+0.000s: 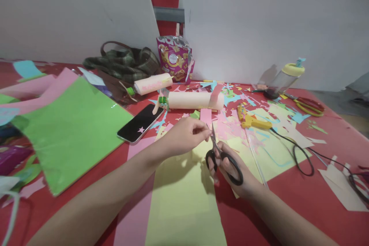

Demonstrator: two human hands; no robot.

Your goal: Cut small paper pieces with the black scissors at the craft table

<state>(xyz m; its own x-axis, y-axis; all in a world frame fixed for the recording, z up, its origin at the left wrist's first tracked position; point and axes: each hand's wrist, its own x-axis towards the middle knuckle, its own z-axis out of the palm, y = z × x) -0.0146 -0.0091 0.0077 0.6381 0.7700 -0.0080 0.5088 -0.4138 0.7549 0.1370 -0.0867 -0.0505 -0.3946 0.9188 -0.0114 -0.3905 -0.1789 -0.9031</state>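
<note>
Over red tabletop [291, 196], rigid-seeming scissors [215, 145] are gripped by the loops [240, 180] in right hand [228, 166]; left hand [184, 134] is pinched, contents unclear.

On my feed, a dark-screened phone [136, 126] lies left of the left hand's fingers [202, 135] and a little beyond them. Farther past those fingers I see a green plaid bag [123, 62] slumped before a white panel [57, 11], a purple snack bag [174, 59] upright to its right. Well left of the fingers, nearer me, curves a white cord [15, 211].
</note>
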